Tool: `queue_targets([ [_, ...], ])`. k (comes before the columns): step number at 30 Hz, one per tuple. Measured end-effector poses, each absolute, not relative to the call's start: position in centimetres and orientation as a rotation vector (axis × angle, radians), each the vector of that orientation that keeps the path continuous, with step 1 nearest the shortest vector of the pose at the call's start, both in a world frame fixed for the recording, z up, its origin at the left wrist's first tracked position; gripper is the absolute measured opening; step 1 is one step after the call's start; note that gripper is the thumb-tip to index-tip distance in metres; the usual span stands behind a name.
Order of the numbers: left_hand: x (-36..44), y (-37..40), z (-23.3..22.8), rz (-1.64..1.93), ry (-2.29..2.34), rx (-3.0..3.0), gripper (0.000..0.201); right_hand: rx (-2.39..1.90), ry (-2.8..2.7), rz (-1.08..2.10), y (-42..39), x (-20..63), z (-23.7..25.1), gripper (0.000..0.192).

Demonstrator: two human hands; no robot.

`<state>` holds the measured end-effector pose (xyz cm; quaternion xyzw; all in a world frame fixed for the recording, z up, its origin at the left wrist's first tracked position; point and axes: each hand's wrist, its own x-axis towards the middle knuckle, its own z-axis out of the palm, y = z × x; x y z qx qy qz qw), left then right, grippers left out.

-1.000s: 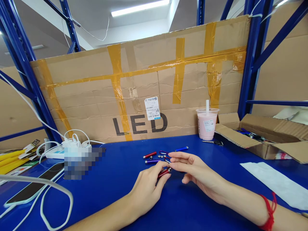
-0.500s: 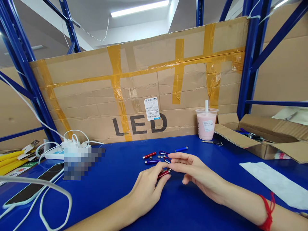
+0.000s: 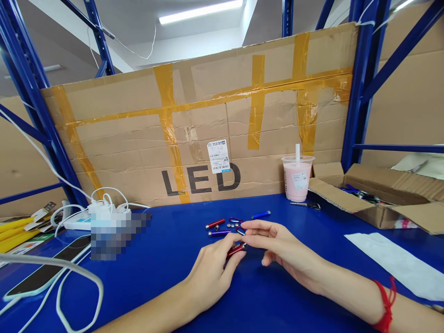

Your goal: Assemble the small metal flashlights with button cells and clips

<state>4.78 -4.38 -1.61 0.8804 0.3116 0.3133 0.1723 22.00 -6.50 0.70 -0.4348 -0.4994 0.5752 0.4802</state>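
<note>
- so the desk point(image 3: 156, 277) is plain blue, with a big taped cardboard panel point(image 3: 138, 157) standing along the back, "led" printed on it
- blue metal uprights point(image 3: 350, 115) both sides, lit tube light point(image 3: 201, 12) on the ceiling
- left side: white power strip point(image 3: 78, 221) with a cable tangle, phone point(image 3: 45, 268) lying in front
- right side: pink drink cup point(image 3: 296, 182) with a straw, open carton point(image 3: 385, 222) beside it, white sheet point(image 3: 391, 263) lying nearer
- middle: loose red tube point(image 3: 215, 224), purple tube point(image 3: 219, 233) and blue tube point(image 3: 261, 215) just beyond the hands
- left hand point(image 3: 211, 270) has its fingers clamped on the held red tube point(image 3: 236, 251), low over the desk
- right hand point(image 3: 284, 245) has fingertips close at that tube's far end, can't tell if they're gripping
- vs a second ago: basically nothing, same hand pose, loose tubes unmoved, view's just drifted a hair
</note>
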Motion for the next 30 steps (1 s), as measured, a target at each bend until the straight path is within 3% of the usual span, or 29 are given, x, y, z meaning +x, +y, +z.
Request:
queue_targets([
  [30, 4.85, -4.32, -1.63, 0.880, 0.893, 2.493, 0.017, -1.129, -1.213, 1.400, -6.51, 21.91, 0.82, 0.028],
])
